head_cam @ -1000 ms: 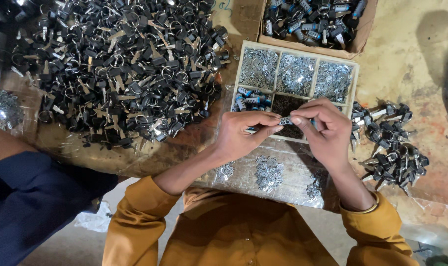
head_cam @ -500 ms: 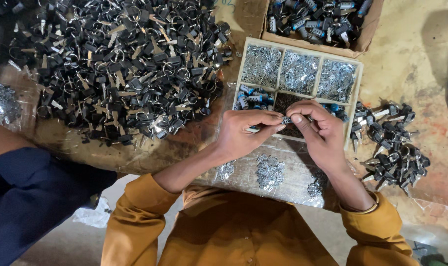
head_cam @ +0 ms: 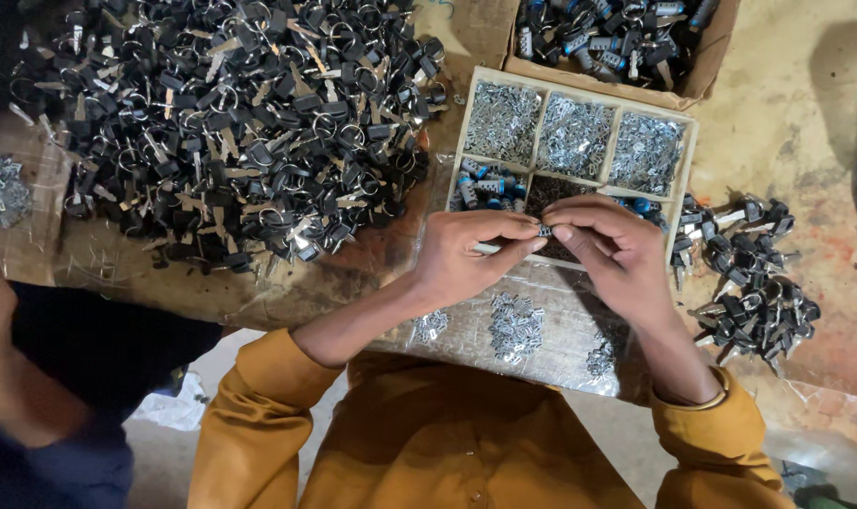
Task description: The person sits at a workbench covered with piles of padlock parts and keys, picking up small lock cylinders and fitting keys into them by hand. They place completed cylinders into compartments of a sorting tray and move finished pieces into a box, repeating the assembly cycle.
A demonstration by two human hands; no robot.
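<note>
Big heap of black-headed keys (head_cam: 230, 132) left of the divided wooden tray (head_cam: 690, 155), smaller key pile (head_cam: 749, 283) to its right, left hand (head_cam: 471, 254) and right hand (head_cam: 617, 250) over the tray's near edge — both pinching one small metal lock part (head_cam: 544, 229) between fingertips.

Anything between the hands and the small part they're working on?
Nothing visible. The left hand and right hand meet fingertip to fingertip on the small part, over the divided tray. The key piles lie off to both sides, clear of the grip.
</note>
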